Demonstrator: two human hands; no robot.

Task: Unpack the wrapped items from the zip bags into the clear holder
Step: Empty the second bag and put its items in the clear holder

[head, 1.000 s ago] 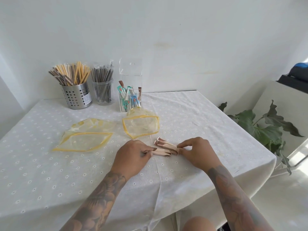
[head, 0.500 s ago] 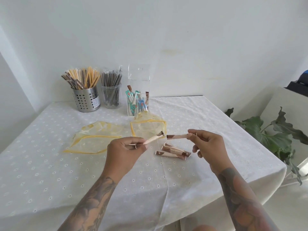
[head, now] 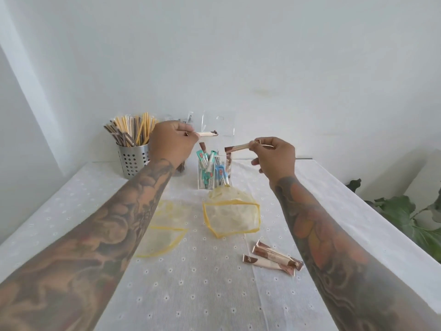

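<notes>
Evidently ready to drop them in, left hand (head: 172, 144) and right hand (head: 274, 156) each pinch a sachet (head: 207, 133) above the holder (head: 214, 163).

Plain pale white wall (head: 262, 56) behind, evenly lit by soft daylight, meeting a bench draped in a white cloth dotted with small embroidered flowers (head: 202, 295), with a broad-leaved dark green plant (head: 401, 216) beside a low white ledge (head: 422, 173) at far right.
</notes>
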